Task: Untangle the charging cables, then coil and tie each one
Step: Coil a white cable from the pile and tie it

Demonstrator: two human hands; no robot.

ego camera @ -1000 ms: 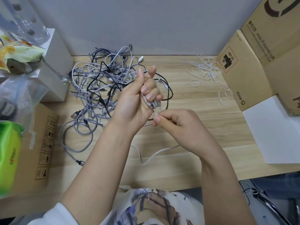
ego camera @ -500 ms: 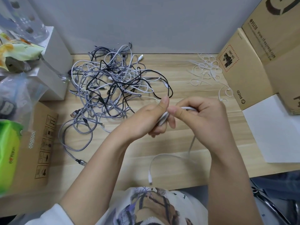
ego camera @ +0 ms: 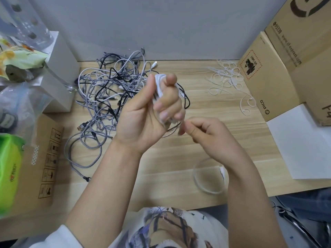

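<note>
Tangled pile of cables (ego camera: 114, 97) sits far left on the desk (ego camera: 179, 158). Left hand (ego camera: 148, 113) grips the coiled white cable (ego camera: 159, 85); right hand (ego camera: 206, 133) pinches its loose tail. Light, floppy, springy stuff, so I'd pinch the coil's middle.

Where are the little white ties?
In the head view, the white ties lie far right on the desk, beside the cardboard box.

Looks like office or storeroom desk: wooden desk (ego camera: 179, 158) against plain grey wall (ego camera: 161, 24), shipping cartons (ego camera: 279, 72) stacked right, small boxes (ego camera: 59, 72) and plastic bags (ego camera: 16, 104) crowding left edge
</note>
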